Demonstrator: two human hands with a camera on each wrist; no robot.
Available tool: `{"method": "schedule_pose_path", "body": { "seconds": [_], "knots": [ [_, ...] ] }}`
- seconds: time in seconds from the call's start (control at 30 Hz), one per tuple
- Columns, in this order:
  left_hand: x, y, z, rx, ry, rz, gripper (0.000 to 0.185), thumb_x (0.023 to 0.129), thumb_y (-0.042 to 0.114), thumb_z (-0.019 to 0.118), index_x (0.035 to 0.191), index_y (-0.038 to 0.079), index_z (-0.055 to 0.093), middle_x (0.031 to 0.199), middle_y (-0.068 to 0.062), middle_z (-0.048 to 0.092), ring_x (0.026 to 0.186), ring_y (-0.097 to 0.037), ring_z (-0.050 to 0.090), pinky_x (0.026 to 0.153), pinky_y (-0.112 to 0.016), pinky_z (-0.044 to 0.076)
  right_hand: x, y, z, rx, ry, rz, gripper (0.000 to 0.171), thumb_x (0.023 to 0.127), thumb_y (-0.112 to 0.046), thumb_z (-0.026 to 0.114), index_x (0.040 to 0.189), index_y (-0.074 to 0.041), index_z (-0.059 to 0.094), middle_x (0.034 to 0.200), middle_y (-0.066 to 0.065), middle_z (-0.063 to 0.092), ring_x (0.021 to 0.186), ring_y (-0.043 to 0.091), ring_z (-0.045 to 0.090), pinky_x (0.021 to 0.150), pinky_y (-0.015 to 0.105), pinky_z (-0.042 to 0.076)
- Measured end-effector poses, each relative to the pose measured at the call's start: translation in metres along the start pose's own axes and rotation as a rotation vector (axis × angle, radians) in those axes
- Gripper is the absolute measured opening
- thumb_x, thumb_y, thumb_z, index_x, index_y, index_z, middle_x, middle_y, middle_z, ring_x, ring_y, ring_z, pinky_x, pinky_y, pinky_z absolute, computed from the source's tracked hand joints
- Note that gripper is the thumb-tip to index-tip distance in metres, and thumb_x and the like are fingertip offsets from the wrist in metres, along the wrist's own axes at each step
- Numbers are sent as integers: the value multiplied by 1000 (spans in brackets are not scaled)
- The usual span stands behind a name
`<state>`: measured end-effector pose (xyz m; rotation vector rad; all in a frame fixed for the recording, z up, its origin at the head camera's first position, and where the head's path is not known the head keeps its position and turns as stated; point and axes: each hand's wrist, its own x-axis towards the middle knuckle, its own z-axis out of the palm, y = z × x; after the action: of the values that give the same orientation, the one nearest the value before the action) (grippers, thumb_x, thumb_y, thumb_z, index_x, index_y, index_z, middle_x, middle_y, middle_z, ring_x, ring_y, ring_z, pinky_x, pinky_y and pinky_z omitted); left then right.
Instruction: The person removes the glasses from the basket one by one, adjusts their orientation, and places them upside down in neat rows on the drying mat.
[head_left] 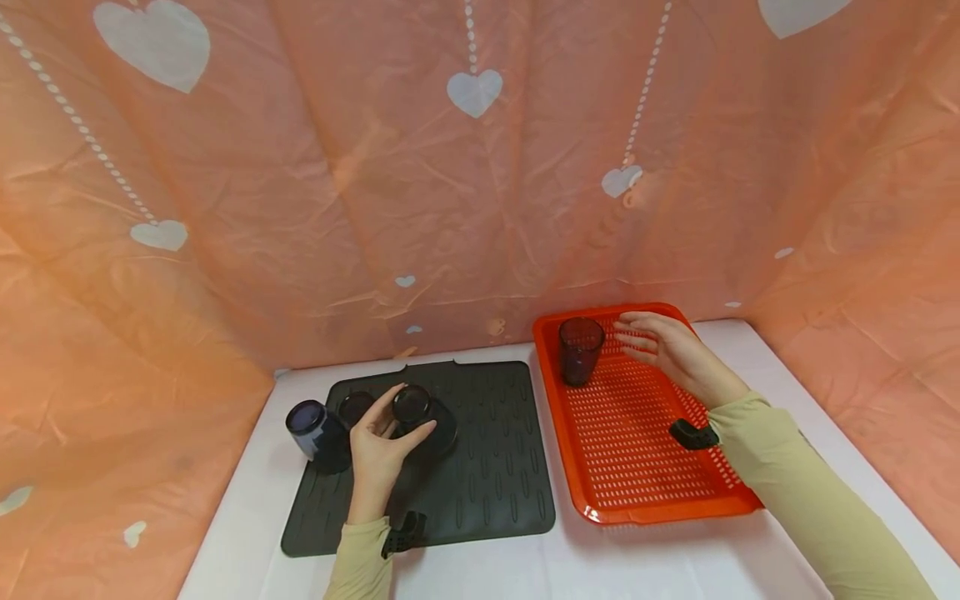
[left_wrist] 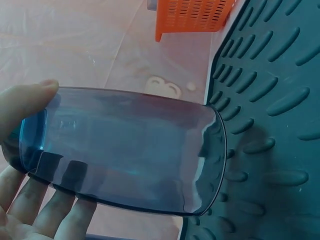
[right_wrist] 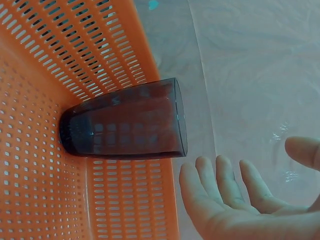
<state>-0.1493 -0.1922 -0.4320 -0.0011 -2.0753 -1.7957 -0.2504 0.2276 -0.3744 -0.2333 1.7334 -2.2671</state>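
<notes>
My left hand [head_left: 381,446] grips a blue cup [left_wrist: 125,150] upright on the mat [head_left: 495,467]; my right hand [head_left: 667,350], fingers spread and holding nothing, sits just right of the upright cup in the tray [head_left: 577,350].

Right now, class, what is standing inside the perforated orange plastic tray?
One dark tinted plastic tumbler stands upright in the far left corner of the orange tray. The right hand hovers open beside it, covering part of the tray floor.

head view overlooks all; wrist views close.
</notes>
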Motion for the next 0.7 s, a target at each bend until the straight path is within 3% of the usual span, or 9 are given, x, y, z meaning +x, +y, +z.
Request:
{"method": "schedule_pose_path", "body": {
  "seconds": [0.1,0.33,0.5,0.7],
  "knots": [
    [2,-13,0,7,7,6,67,64,9,90,124,24,64,119,1,63,110,-14,59,98,-31,44,3,-1,1,-24,18,2,25,102,-19,47,121,-6,55,122,1,58,122,26,49,99,32,43],
    [3,-18,2,24,33,31,68,63,11,91,124,24,65,118,3,64,110,-15,60,97,-33,45,7,-2,3,-70,56,17,26,101,-22,48,124,-9,52,135,9,44,131,34,34,107,39,35],
    [5,-20,3,24,39,45,68,62,11,91,124,23,65,120,2,63,112,-15,59,97,-33,45,9,-1,2,-75,70,19,18,102,-22,48,115,-14,56,132,7,46,130,32,36,109,41,32],
    [5,-22,2,43,53,64,69,63,10,90,125,24,64,122,-1,62,114,-18,58,97,-36,45,12,0,3,-92,68,20,21,102,-22,47,119,-11,52,133,8,44,130,32,36,111,43,28]
  ]
}}
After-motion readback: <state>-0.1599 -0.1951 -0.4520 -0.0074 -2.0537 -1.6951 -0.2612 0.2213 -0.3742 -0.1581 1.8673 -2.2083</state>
